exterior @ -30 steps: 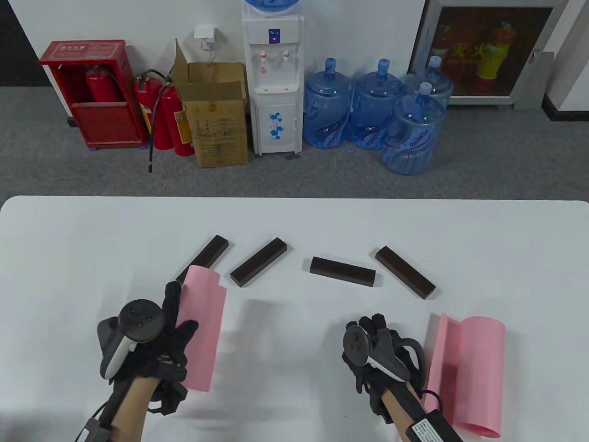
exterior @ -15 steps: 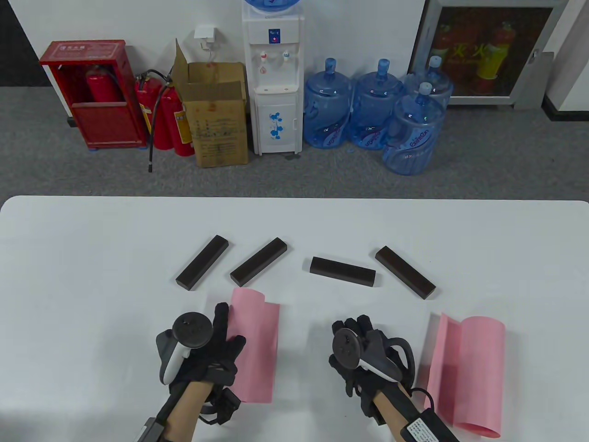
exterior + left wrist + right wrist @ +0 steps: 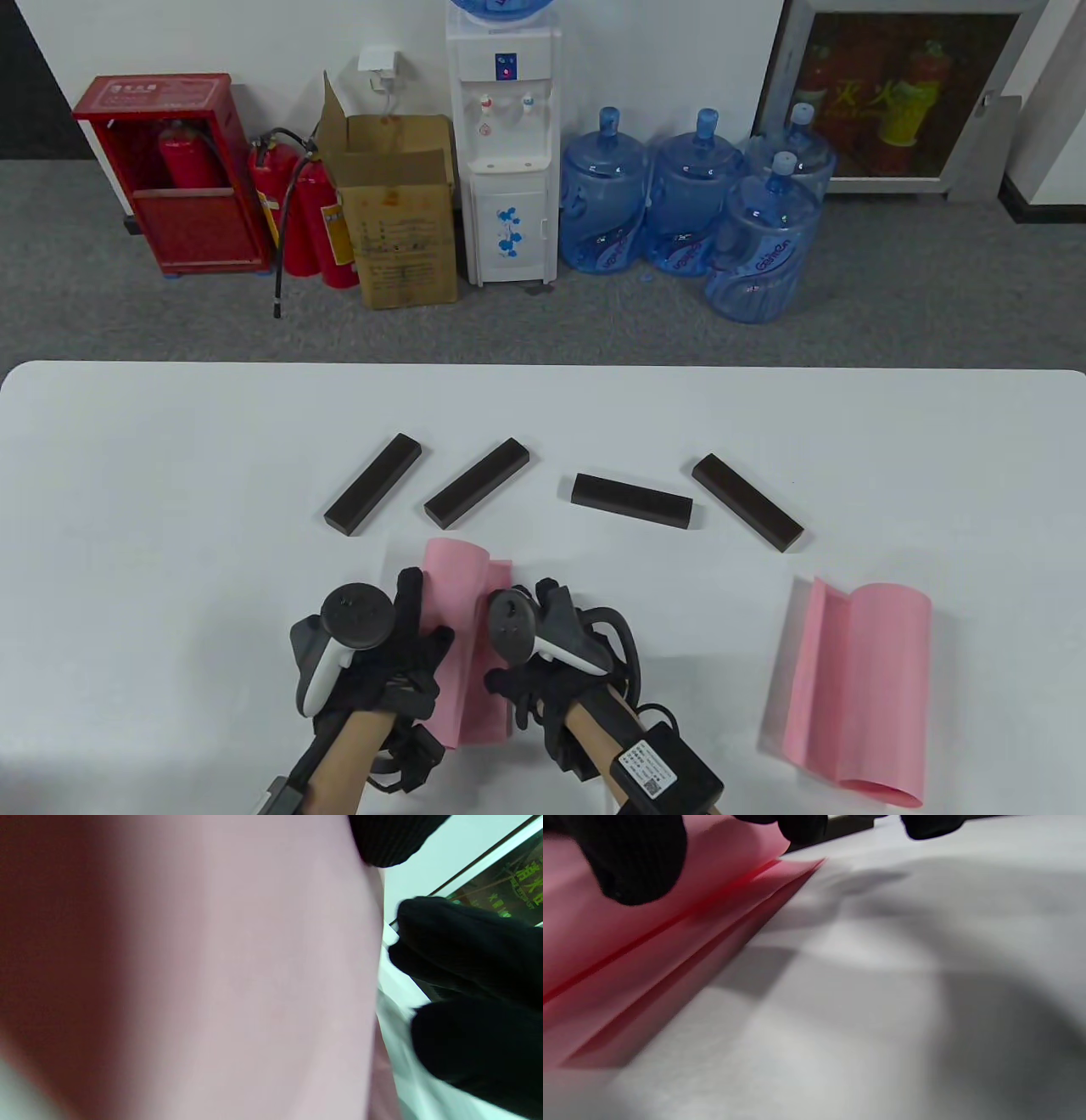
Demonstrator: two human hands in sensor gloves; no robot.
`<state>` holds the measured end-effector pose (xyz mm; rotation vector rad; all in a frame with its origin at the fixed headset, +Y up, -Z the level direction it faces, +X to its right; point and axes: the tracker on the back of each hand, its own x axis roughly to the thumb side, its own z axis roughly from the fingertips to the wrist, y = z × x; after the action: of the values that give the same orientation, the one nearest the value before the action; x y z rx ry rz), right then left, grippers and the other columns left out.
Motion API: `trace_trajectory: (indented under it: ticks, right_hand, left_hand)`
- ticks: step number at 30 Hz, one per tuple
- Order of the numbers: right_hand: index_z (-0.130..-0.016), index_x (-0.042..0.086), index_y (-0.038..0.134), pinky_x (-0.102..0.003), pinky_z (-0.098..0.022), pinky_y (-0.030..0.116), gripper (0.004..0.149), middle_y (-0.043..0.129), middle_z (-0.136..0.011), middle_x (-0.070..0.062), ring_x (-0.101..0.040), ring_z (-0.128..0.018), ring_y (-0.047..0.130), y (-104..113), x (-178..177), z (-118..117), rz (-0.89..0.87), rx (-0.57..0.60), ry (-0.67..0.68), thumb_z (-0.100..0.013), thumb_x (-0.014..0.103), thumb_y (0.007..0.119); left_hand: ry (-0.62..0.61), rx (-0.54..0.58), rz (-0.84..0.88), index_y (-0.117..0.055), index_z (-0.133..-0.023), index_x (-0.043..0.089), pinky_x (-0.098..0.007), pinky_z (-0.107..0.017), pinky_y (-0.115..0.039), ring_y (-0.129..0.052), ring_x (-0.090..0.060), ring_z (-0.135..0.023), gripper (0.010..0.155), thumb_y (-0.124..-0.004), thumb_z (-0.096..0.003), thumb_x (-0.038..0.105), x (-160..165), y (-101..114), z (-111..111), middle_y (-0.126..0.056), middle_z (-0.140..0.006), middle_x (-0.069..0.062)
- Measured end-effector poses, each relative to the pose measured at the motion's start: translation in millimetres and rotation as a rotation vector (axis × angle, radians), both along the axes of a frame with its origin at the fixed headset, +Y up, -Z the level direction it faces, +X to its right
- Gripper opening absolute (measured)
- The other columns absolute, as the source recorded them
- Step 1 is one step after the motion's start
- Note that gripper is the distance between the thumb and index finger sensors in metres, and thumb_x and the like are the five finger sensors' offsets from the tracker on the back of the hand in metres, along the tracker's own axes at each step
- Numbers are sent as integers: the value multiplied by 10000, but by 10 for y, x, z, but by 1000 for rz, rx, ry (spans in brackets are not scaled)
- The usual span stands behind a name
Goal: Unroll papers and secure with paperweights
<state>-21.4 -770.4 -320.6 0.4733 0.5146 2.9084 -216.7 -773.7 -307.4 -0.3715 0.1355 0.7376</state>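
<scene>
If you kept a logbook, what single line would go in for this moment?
left hand on rolled pink paper | right hand at its right edge | paperweights untouched

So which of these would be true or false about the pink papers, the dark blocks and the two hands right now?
1. Four dark blocks lie in a row on the table. True.
2. Both hands are at the same pink roll. True: the left hand and right hand flank the near roll.
3. A block sits on the right-hand pink roll. False: nothing rests on it.
4. The right-hand roll lies fully flat. False: it is curled.
</scene>
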Motion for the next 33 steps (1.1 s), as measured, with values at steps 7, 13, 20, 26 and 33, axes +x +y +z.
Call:
trace_trajectory:
  ticks: [7, 13, 20, 26, 33]
  right_hand:
    - [-1081, 278, 306, -599, -736, 400, 890, 332, -1120, -2, -372, -1056, 282, -151, -100, -21, 53, -21, 9, -383, 534, 796]
    - [-1078, 288, 326, -601, -739, 390, 875, 341, -1116, 10, -387, -1056, 307, -145, -86, -16, 56, -32, 8, -380, 529, 795]
    - [-1075, 296, 348, -601, -737, 390, 865, 357, -1113, 15, -382, -1055, 323, -149, -71, -17, 45, -21, 7, -375, 534, 798]
    - [-1074, 300, 357, -602, -736, 387, 862, 363, -1112, 20, -376, -1055, 328, -149, -59, -16, 35, -16, 6, -373, 535, 799]
    - [-1072, 302, 365, -601, -735, 380, 855, 365, -1110, 22, -370, -1055, 329, -152, -43, -11, 28, -11, 6, -372, 538, 795]
  left_hand:
    - [12, -24, 4, -111, -1078, 381, -483, -517, -791, -975, -215, -676, 805, -677, -519, 502, -20, -4, 9, -584, -1120, -188]
    - [-40, 0, -93, -30, -1061, 413, -555, -604, -707, -852, -365, -861, 817, -612, -515, 590, 20, 152, 74, -361, -1191, -220]
    - [-267, 146, -270, -100, -1063, 546, -674, -790, -349, -151, -505, -1139, 785, -646, -501, 601, 233, 292, 145, 2, -1217, -113]
    - [-426, 90, -566, -427, -1085, 543, -661, -808, -189, 44, -436, -1112, 626, -704, -531, 450, 365, 245, 129, 38, -1216, -42]
    - [-429, 56, -760, -707, -1021, 449, -653, -807, -137, 51, -428, -1112, 478, -697, -544, 417, 258, 254, 43, -65, -1248, -37]
